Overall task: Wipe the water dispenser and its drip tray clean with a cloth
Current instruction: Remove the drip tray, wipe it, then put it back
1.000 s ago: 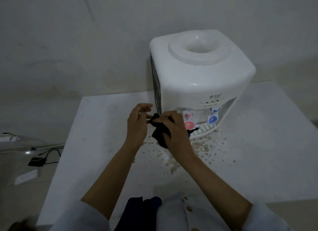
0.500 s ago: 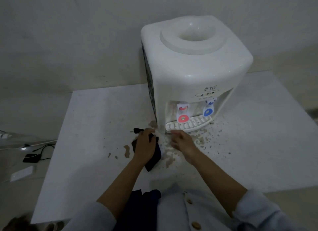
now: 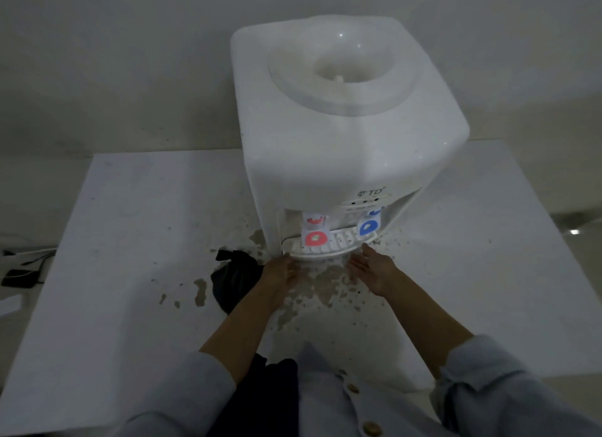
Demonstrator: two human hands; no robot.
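Both hands (image 3: 280, 273) (image 3: 374, 270) flank drip tray (image 3: 325, 251).

"TD" on water dispenser (image 3: 345, 150) front

Head-worn view, steeply down, close above dispenser (image 3: 338, 137)

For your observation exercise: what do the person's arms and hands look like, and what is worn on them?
Both forearms are bare, with pale blue-grey sleeves pushed up near the elbows. The left hand and right hand wear no gloves; no rings or watch show.
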